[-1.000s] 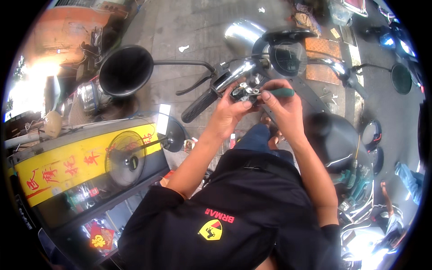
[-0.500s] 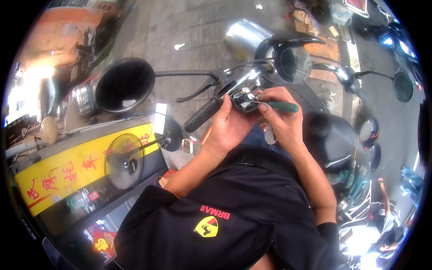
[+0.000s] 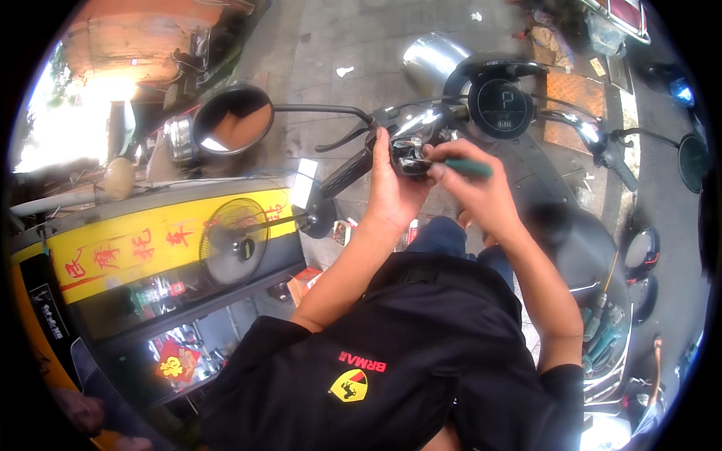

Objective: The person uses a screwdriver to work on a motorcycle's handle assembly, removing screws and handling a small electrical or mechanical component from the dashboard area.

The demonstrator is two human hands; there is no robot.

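Near the left end of the handlebar (image 3: 426, 120), just inside the black grip (image 3: 347, 178), a small dark switch box (image 3: 408, 156) with shiny metal parts sits between both hands. The left hand (image 3: 395, 192) cups it from below, thumb standing up along its left side, likely so that the box cannot twist under pressure. The right hand (image 3: 481, 186) pinches a green-handled tool (image 3: 468, 167) between thumb and fingers, handle pointing right and thin end at the box; so light a hold probably suits small, careful movements. What the tip touches is too small to tell. Farther forward, the hand lever (image 3: 342, 142) and the round mirror (image 3: 233, 120) on its stalk stand clear of the fingers. At the handlebar's middle sits a round display (image 3: 501, 107), presumably placed for the rider to read. Before the right end of the counter's yellow board (image 3: 109, 252) stands a fan (image 3: 235, 244), perhaps to cool whoever works there.
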